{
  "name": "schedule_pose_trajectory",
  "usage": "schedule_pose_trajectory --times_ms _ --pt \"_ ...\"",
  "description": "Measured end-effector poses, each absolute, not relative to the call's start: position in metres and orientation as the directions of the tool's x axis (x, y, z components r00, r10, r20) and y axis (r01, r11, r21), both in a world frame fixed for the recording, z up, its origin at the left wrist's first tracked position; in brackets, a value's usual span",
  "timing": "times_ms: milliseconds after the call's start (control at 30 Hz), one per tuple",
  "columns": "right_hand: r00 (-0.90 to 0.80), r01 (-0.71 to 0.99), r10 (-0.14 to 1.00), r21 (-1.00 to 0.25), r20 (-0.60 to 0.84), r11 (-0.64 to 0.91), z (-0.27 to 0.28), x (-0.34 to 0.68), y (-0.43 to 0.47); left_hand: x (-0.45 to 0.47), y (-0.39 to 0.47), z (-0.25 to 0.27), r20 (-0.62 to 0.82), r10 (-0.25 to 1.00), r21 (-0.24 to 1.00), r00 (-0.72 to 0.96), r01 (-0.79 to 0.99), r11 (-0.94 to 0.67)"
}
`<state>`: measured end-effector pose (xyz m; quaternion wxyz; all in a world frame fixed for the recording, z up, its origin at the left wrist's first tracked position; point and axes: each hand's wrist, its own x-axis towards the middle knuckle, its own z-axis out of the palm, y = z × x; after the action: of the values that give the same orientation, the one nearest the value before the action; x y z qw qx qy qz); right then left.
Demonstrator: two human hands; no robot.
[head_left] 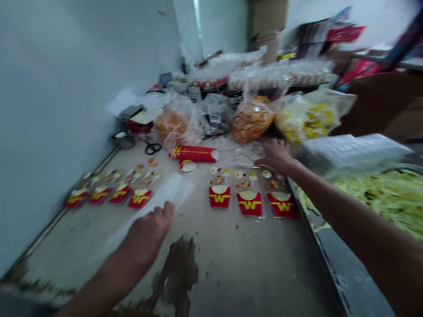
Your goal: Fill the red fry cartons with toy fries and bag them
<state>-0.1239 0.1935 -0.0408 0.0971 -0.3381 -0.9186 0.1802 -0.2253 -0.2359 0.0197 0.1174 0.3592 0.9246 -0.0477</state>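
Observation:
My left hand (154,226) is closed around a clear plastic bag (170,190), long, flat and slightly blurred, just above the table. Farther off, my right hand (277,154) reaches with fingers spread, at the edge of a loose pile of clear plastic packaging (245,153). Whether it touches the pile I cannot tell. Below my right hand lie several clear packs, one with a red fries carton (220,196) marked with a yellow W and small food-shaped pieces above. A similar row, including a red carton (140,198), lies left of the bag.
Red cartons (196,153) lie nested mid-table, near black-handled scissors (153,148). Behind are bags of orange-brown pieces (252,122) and yellow pieces (308,122). At right, a metal tray (332,256) holds pale yellow strips (399,205), with a clear plastic pack (356,151) above.

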Motion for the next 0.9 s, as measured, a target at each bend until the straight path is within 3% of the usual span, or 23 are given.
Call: schedule_pose_trajectory --times_ms 100,167,233,333,433,533,700,900 --pt "-0.877 0.384 0.458 -0.36 0.148 0.85 -0.037 -0.131 0.154 -0.169 -0.273 -0.021 -0.379 0.52 -0.092 -0.766 0.59 0.802" --pt "-0.951 0.2 0.261 -0.316 0.164 0.927 -0.027 -0.134 0.12 -0.152 -0.287 -0.036 -0.38 0.496 -0.038 -0.78 0.549 0.835" --pt "-0.975 0.085 0.133 -0.252 0.18 0.964 -0.012 -0.132 0.082 -0.154 -0.303 -0.036 -0.352 0.491 0.031 -0.797 0.514 0.857" --pt "-0.966 0.063 0.104 -0.174 0.238 0.983 0.013 -0.123 0.03 -0.183 -0.329 -0.025 -0.256 0.499 0.087 -0.828 0.495 0.865" --pt "-0.965 0.081 0.128 -0.202 0.229 0.976 0.025 -0.115 0.0 -0.223 -0.341 -0.031 -0.146 0.462 0.102 -0.875 0.452 0.886" --pt "-0.982 0.126 0.152 -0.207 0.114 0.97 0.019 -0.111 -0.002 -0.253 -0.335 -0.057 -0.172 0.445 0.203 -0.879 0.41 0.889" --pt "-0.975 0.093 0.077 -0.07 -0.21 0.993 -0.017 -0.101 0.003 -0.281 -0.326 -0.08 -0.208 0.546 0.294 -0.811 0.481 0.826" --pt "-0.985 0.045 0.06 0.095 -0.162 0.994 -0.056 -0.104 -0.04 -0.286 -0.327 -0.072 -0.146 0.495 0.243 -0.856 0.454 0.857"
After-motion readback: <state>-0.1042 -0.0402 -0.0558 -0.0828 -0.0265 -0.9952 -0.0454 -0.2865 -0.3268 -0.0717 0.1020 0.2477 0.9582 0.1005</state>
